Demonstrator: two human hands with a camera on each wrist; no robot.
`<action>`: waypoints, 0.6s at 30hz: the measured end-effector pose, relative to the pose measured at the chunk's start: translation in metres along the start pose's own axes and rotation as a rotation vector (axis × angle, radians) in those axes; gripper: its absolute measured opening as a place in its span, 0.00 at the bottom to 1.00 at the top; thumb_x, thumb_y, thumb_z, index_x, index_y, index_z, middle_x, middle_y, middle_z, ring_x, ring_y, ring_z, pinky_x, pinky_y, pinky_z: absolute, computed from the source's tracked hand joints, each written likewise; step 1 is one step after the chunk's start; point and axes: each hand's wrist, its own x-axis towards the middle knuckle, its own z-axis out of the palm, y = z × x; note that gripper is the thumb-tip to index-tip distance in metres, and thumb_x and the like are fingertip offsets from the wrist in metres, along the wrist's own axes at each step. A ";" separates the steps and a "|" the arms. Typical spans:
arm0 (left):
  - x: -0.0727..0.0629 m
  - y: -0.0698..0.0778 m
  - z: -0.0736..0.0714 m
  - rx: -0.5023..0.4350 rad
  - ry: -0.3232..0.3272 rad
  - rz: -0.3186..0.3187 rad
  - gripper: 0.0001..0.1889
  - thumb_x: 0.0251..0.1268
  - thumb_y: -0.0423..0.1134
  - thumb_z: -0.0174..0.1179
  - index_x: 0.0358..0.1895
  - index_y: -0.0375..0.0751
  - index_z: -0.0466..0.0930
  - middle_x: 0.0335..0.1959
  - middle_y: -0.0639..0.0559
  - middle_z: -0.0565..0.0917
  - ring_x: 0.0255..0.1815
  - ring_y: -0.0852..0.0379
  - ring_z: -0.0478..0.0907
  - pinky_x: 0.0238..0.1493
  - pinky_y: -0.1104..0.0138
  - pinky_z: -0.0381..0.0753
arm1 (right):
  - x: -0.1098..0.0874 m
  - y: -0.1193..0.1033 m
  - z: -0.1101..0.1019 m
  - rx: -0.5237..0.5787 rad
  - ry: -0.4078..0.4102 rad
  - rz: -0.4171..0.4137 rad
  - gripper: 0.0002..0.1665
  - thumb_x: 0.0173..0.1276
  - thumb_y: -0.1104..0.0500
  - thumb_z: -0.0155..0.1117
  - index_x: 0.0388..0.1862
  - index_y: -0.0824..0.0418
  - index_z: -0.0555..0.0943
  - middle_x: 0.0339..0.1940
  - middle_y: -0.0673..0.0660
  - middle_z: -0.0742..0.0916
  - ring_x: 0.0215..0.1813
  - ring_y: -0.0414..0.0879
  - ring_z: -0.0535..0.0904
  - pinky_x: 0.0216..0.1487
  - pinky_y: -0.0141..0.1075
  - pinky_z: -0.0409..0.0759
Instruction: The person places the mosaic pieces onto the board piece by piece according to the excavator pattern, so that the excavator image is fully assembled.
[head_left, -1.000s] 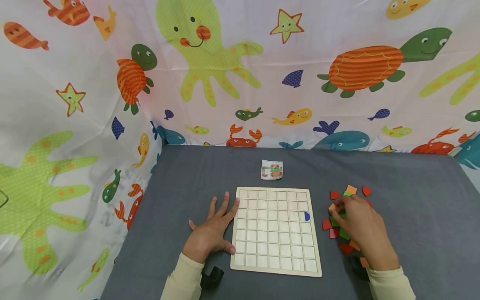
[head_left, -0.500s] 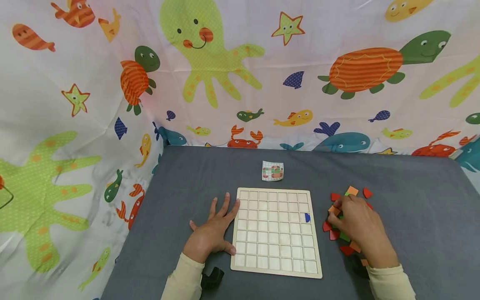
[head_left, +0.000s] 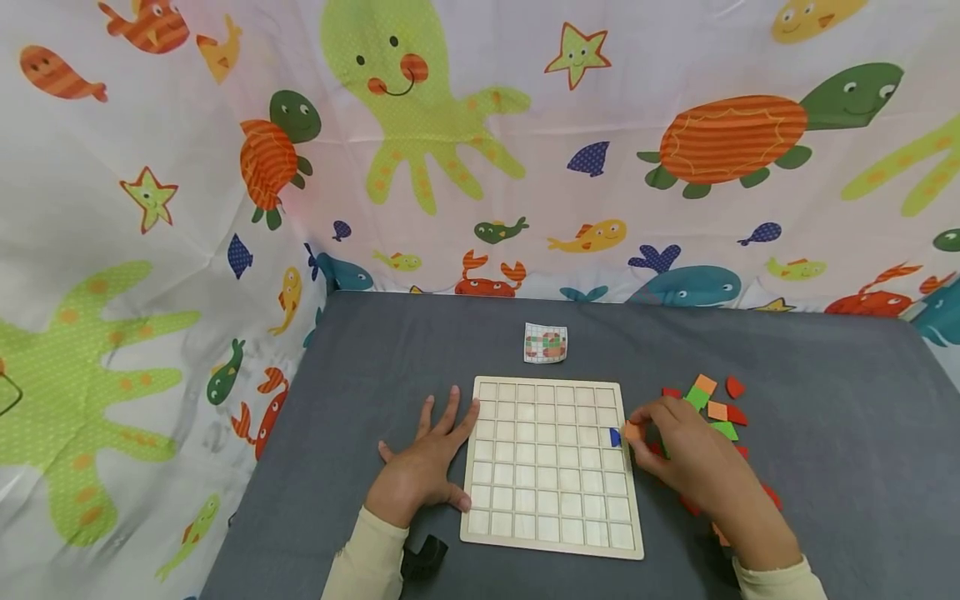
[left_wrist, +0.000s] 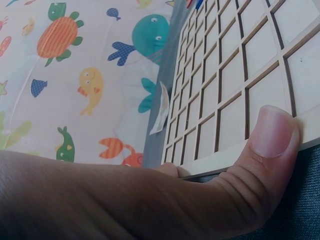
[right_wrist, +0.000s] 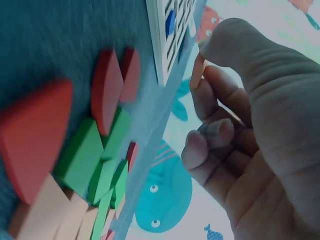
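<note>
A pale wooden grid board (head_left: 547, 467) lies on the grey cloth, with one blue piece (head_left: 615, 437) in a cell near its right edge. Spread along the board's left side, my left hand (head_left: 420, 475) touches the frame; its thumb (left_wrist: 272, 135) rests on the rim in the left wrist view. Between thumb and index finger, my right hand (head_left: 697, 458) pinches an orange square tile (right_wrist: 198, 71) just off the board's right edge, close to the blue piece. Loose red and green pieces (right_wrist: 80, 150) lie under and around that hand, partly hidden by it.
Behind the board lies a small printed pattern card (head_left: 546, 343). More orange, green and red pieces (head_left: 705, 387) are scattered to the right. A black object (head_left: 424, 557) sits beside the left wrist. A patterned curtain (head_left: 450, 167) hangs along the back and left.
My right hand has moved left from the pile to the board's right edge, carrying an orange tile. Several pieces on the right are now uncovered. The left hand stays in place.
</note>
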 end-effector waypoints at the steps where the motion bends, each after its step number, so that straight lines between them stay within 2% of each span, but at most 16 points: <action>1: -0.002 0.004 -0.003 -0.003 -0.005 -0.009 0.77 0.34 0.47 0.89 0.87 0.74 0.39 0.89 0.63 0.31 0.89 0.43 0.25 0.54 0.08 0.32 | -0.001 -0.002 0.001 -0.010 0.012 -0.028 0.15 0.61 0.59 0.82 0.44 0.58 0.85 0.42 0.51 0.85 0.40 0.41 0.77 0.34 0.36 0.83; 6: -0.005 0.010 -0.009 -0.009 -0.008 -0.009 0.76 0.36 0.46 0.89 0.88 0.68 0.42 0.89 0.58 0.33 0.89 0.41 0.27 0.55 0.08 0.33 | -0.004 -0.010 0.007 -0.027 0.063 -0.157 0.16 0.58 0.59 0.83 0.43 0.58 0.86 0.44 0.52 0.85 0.44 0.43 0.79 0.38 0.39 0.86; 9: -0.012 0.018 -0.017 -0.004 -0.012 -0.021 0.74 0.36 0.45 0.89 0.88 0.62 0.46 0.90 0.55 0.37 0.89 0.40 0.30 0.56 0.09 0.34 | -0.006 -0.013 0.010 -0.031 0.072 -0.210 0.18 0.57 0.60 0.83 0.44 0.59 0.86 0.45 0.53 0.85 0.46 0.45 0.81 0.40 0.40 0.88; 14: -0.016 0.022 -0.019 0.004 -0.008 -0.021 0.73 0.35 0.46 0.89 0.88 0.59 0.48 0.90 0.53 0.39 0.89 0.38 0.32 0.56 0.09 0.36 | -0.009 -0.017 0.014 -0.058 0.072 -0.235 0.21 0.54 0.59 0.87 0.45 0.58 0.87 0.46 0.53 0.85 0.47 0.46 0.82 0.40 0.40 0.89; 18: -0.013 0.018 -0.015 -0.007 -0.008 -0.020 0.74 0.34 0.45 0.89 0.88 0.62 0.47 0.90 0.55 0.38 0.89 0.39 0.31 0.56 0.09 0.34 | -0.012 -0.019 0.017 -0.082 0.047 -0.223 0.23 0.52 0.59 0.89 0.45 0.57 0.88 0.47 0.54 0.86 0.48 0.47 0.83 0.41 0.40 0.89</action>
